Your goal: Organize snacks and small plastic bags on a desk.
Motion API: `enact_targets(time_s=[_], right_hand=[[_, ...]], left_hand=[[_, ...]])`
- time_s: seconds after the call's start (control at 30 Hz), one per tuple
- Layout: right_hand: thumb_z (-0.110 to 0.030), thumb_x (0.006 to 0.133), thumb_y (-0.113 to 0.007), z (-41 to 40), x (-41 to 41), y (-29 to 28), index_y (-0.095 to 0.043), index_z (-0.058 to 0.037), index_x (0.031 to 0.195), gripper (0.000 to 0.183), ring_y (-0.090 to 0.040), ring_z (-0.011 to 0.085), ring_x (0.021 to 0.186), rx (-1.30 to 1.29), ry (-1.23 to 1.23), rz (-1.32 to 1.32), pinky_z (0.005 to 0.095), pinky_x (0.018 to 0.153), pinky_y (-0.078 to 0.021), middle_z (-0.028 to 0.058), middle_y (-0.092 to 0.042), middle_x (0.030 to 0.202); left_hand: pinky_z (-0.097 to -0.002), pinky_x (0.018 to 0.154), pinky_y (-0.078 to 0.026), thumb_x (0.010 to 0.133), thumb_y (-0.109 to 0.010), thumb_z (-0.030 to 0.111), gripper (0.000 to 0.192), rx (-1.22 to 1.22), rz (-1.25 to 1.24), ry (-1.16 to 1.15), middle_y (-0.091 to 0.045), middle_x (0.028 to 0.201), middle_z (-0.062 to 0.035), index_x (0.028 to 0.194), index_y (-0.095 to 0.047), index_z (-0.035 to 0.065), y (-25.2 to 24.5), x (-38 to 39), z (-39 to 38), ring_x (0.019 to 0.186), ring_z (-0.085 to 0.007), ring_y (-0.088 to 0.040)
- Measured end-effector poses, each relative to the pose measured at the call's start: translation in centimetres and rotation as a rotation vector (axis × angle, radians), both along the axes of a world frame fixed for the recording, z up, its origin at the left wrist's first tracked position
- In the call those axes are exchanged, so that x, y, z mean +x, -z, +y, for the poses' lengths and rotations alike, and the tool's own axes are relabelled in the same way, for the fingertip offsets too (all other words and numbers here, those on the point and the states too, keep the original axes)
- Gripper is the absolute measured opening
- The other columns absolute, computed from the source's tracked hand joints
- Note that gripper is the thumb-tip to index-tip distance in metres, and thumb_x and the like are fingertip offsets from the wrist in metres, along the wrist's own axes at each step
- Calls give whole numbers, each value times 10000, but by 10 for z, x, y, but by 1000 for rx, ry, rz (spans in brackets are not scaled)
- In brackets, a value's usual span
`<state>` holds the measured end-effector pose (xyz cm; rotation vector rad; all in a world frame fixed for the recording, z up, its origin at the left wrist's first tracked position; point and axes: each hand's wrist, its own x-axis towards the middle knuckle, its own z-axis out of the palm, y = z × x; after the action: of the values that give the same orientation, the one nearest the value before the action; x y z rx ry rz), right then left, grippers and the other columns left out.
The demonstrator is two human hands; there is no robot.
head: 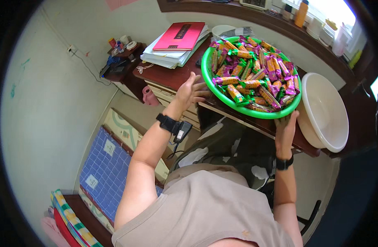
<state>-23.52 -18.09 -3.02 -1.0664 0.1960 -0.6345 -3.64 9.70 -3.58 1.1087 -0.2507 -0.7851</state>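
A green plastic basin (207, 81) heaped with small wrapped snack bars (252, 72) in purple, green and orange wrappers stands on the dark red wooden desk (173, 75). To the left of the basin is my left hand (192, 90), palm turned inward, fingers apart, holding nothing. My right hand (286, 128) is at the basin's near right rim, fingers extended and partly hidden below it; whether they touch the basin is unclear. A white plastic basin (326, 112), tilted on its side, leans right of the green one. Each wrist wears a black strap.
Papers (161, 57) under a red folder (179, 36) lie left of the green basin. A white bowl (223, 30) stands behind it. Bottles (301, 14) line the windowsill. Desk drawers (164, 95) and a pink container (150, 96) are at the lower left.
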Motion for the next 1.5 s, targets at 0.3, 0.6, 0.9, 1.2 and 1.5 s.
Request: enact_targets(time_s=[0.3, 0.6, 0.9, 1.2, 1.5], right_hand=[[-206, 854, -534, 40, -25, 34, -193, 57, 1319, 634, -235, 335, 1266, -864, 73, 186, 410, 1037, -176, 239, -256, 1333], [-174, 798, -599, 45, -32, 43, -234, 91, 1281, 661, -275, 411, 1218, -1286, 129, 303, 426, 1014, -221, 293, -272, 1288], [-208, 777, -606, 52, -26, 40, -332, 29, 1260, 604, -305, 383, 1207, -1494, 147, 356, 541, 1024, -150, 231, -346, 1262], [-240, 773, -603, 82, -15, 33, -313, 33, 1287, 651, -241, 409, 1240, -1558, 110, 515, 536, 1028, -139, 255, -284, 1311], [-295, 782, -591, 112, 1, 13, -339, 26, 1279, 643, -295, 420, 1209, -1506, 28, 504, 462, 1004, -243, 272, -351, 1265]], left_hand=[[-575, 992, -169, 815, -521, 448, 651, 1152, -1405, -552, -209, 1379, -231, 1310, -332, 69, 71, 10, 32, 1278, -403, -158], [-607, 976, -144, 819, -512, 462, 669, 1067, -1455, -547, -146, 1402, -202, 1340, -266, 123, 79, 17, 34, 1282, -400, -132], [-615, 967, -137, 821, -497, 479, 668, 1007, -1484, -587, -145, 1394, -214, 1335, -265, 122, 83, 20, 35, 1275, -419, -133], [-641, 952, -102, 792, -512, 515, 714, 933, -1513, -657, -118, 1402, -203, 1336, -258, 130, 92, 22, 31, 1269, -420, -125], [-654, 960, -53, 771, -524, 523, 777, 905, -1556, -521, -125, 1420, -165, 1344, -246, 77, 72, 11, 34, 1308, -364, -68]])
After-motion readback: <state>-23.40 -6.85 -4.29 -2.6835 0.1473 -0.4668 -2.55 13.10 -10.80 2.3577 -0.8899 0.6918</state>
